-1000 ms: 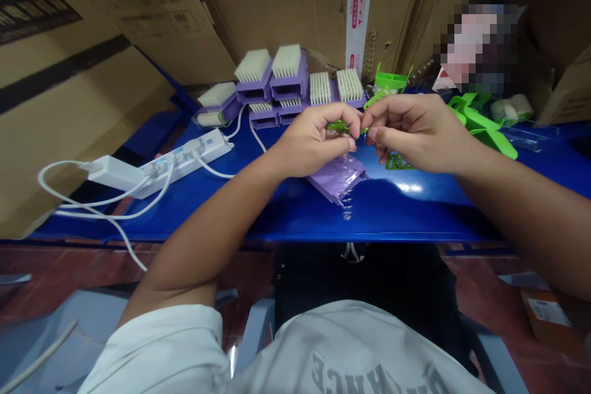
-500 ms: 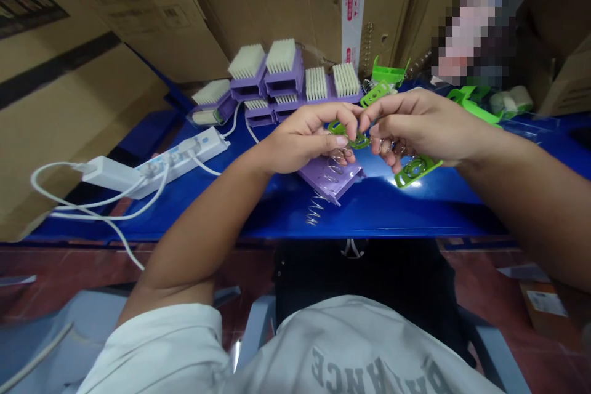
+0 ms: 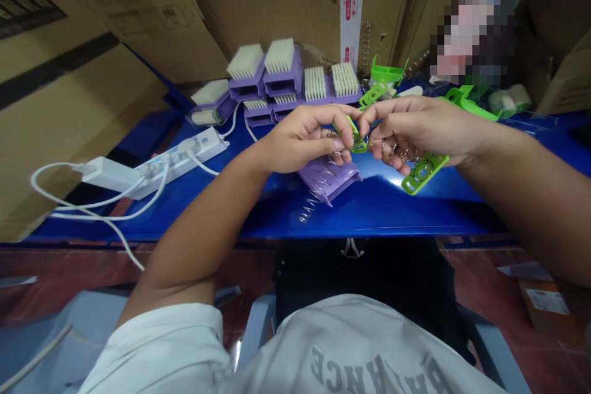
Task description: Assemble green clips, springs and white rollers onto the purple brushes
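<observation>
Thin, slotted green plate (image 3: 359, 146) here, gripped by the left hand (image 3: 300, 138), fingers nearly closed, just beside a hollow purple plastic part (image 3: 331, 178). Right hand (image 3: 420, 129) has its fingers bent round a wiry coil spring (image 3: 394, 147), second plate (image 3: 422, 175) just below. Glossy blue table (image 3: 392, 215), cardboard boxes (image 3: 277, 6) behind.

I watch through one head-worn camera, facing forward and down at the left hand (image 3: 298, 138) and right hand (image 3: 418, 129) from close by, with the shirt (image 3: 364, 338) nearest, below them, and boxes (image 3: 281, 6) beyond.
</observation>
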The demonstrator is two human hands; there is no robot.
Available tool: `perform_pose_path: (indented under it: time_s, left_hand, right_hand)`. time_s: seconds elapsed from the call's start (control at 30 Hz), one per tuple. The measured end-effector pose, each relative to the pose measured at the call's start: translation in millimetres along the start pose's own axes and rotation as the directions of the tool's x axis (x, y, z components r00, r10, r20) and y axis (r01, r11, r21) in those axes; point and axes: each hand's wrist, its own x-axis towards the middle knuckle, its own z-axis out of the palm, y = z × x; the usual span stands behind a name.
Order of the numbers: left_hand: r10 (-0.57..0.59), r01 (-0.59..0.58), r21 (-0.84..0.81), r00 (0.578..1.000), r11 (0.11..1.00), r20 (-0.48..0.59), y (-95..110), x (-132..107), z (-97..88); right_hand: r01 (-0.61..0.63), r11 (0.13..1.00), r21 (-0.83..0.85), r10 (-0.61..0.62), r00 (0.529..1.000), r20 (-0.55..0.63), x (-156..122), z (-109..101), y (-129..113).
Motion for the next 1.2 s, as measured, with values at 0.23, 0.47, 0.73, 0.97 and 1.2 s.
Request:
perform_pose_path:
  time_s: [0.23, 0.47, 0.73, 0.97, 1.2]
  left_hand:
    - [0.068, -0.045, 0.09, 0.96, 0.995, -0.273, -19, 5, 5.9]
    - [0.192, -0.113, 0.258, 0.932, 0.959, -0.307, -20, 5, 2.6]
    - [0.26, -0.209, 0.356, 0.96, 0.911, -0.102, -3, 6, -4.3]
    - [0.142, -0.131, 0.099, 0.983, 0.986, -0.113, -14, 8, -4.0]
    - [-0.005, -0.001, -0.025, 0.976, 1.0, -0.219, -12, 7, -3.6]
  right_hand:
    - [0.053, 0.999, -0.011, -0.053, 0.999, -0.012, 5, -9, 3]
    - [0.254, 0.96, -0.114, -0.252, 0.967, 0.031, 8, -12, 14]
    - [0.381, 0.915, -0.134, -0.373, 0.924, 0.082, 8, -12, 16]
    - [0.465, 0.846, -0.263, -0.459, 0.884, 0.088, 7, -16, 14]
    - [0.495, 0.803, -0.332, -0.506, 0.861, 0.059, 1, -10, 10]
